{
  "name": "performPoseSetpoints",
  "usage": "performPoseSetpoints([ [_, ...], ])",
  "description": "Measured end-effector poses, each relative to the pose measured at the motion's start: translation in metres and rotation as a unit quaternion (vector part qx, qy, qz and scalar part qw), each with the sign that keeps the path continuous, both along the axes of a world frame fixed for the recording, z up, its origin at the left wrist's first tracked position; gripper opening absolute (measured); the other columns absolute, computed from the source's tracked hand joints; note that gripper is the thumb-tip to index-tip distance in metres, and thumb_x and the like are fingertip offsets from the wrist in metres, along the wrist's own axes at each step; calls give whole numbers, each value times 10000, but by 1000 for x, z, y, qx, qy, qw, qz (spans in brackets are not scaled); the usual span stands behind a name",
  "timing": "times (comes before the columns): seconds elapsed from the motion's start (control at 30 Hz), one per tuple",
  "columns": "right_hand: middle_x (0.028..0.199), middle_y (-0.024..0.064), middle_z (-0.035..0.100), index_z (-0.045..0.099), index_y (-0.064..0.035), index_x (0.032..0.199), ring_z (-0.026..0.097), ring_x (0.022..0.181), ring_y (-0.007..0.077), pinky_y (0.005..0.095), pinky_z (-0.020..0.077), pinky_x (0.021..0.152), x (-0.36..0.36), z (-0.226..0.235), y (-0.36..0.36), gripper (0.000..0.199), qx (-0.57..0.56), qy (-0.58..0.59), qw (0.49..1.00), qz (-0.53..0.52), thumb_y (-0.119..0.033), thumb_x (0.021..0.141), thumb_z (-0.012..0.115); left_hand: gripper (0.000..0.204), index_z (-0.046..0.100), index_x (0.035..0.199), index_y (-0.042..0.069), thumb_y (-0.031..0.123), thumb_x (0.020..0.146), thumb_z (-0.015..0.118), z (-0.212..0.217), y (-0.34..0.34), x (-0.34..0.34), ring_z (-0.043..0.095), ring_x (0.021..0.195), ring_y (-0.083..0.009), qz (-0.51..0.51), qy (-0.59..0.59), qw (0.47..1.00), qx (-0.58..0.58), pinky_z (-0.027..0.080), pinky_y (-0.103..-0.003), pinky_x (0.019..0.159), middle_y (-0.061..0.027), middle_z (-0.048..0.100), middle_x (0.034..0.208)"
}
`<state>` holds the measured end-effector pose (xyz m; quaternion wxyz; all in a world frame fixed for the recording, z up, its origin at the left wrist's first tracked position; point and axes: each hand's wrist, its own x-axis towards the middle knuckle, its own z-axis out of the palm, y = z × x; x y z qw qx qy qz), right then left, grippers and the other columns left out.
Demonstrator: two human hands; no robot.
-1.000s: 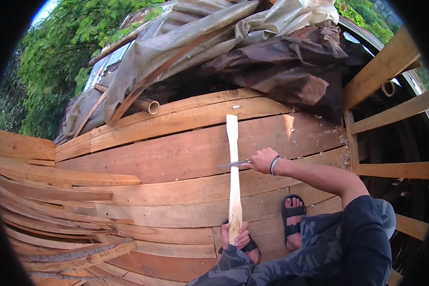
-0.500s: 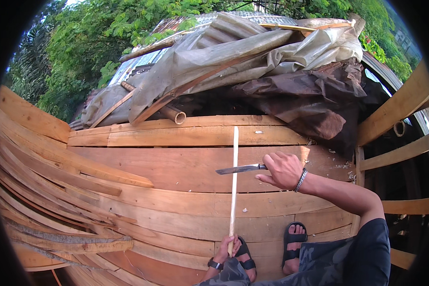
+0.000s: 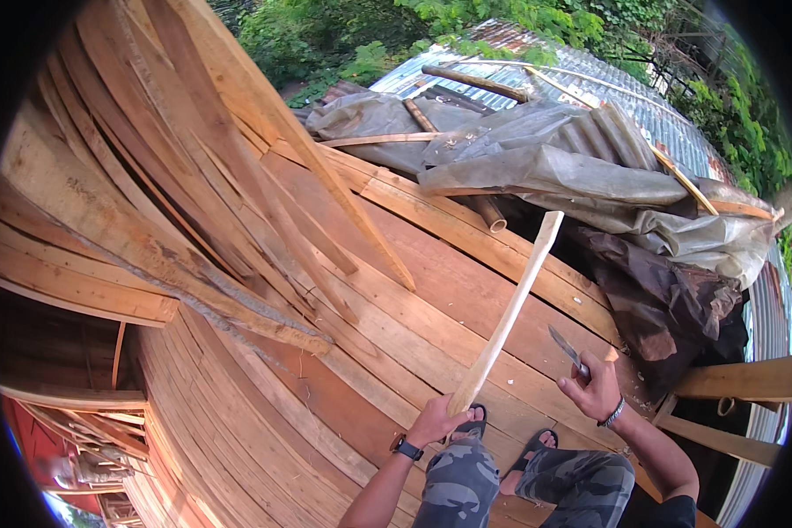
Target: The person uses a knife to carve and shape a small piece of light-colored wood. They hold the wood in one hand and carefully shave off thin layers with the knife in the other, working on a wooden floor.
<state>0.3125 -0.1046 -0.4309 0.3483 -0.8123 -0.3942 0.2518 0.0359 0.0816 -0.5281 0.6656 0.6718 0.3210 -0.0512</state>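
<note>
My left hand (image 3: 436, 420) is closed around the lower end of a long pale wooden stick (image 3: 508, 317), which slants up and away to the right. Its far end looks wider and flat. To the right of the stick, my right hand (image 3: 592, 390) grips a knife (image 3: 568, 349) by the handle, the blade pointing up and left. Blade and stick are apart. Both hands are above the plank floor (image 3: 431, 339), in front of my sandalled feet.
Stacked boards (image 3: 194, 167) lean at the left, some reaching toward the middle. Beyond the floor's far edge lie a crumpled grey tarp (image 3: 546, 172), a dark brown sheet (image 3: 660, 290) and a bamboo pole (image 3: 491, 214). A timber beam (image 3: 739, 378) stands at the right. Small shavings lie about.
My view has swung left and tilted. The stick has been raised and now slants to the right. The knife has moved off the stick to its right, and its blade now points upward.
</note>
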Motion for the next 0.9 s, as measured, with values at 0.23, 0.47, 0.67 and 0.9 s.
performPoseSetpoints([
  [0.23, 500, -32, 463, 645, -13, 687, 390, 480, 43, 269, 303, 441, -145, 208, -38, 326, -139, 317, 931, 117, -275, 838, 767, 604, 636, 992, 0, 552, 752, 682, 275, -31, -129, 656, 832, -427, -35, 140, 976, 166, 522, -506, 719, -257, 676, 859],
  [0.47, 681, 99, 670, 679, -37, 850, 651, 608, 190, 339, 508, 586, -277, 329, 48, 385, -247, 128, 899, 337, -404, 779, 770, 602, 631, 1013, 35, 586, 770, 646, 421, -108, -292, 665, 863, -396, 91, 253, 960, 79, 526, -481, 751, -206, 688, 903],
  [0.67, 752, 205, 681, 648, 65, 919, 666, 663, 242, 422, 514, 572, -397, 278, 85, 414, -236, 69, 862, 443, -346, 875, 673, 473, 668, 968, 35, 478, 803, 668, 431, -178, -444, 683, 819, -358, 300, 326, 895, 53, 543, -460, 704, -195, 698, 883],
  [0.9, 757, 160, 696, 687, -15, 956, 690, 718, 267, 399, 551, 682, -471, 143, 158, 438, -507, -124, 758, 392, -407, 769, 746, 326, 712, 916, 35, 352, 841, 695, 397, -212, -619, 703, 767, -312, 434, 433, 785, 88, 564, -435, 649, -182, 709, 859],
])
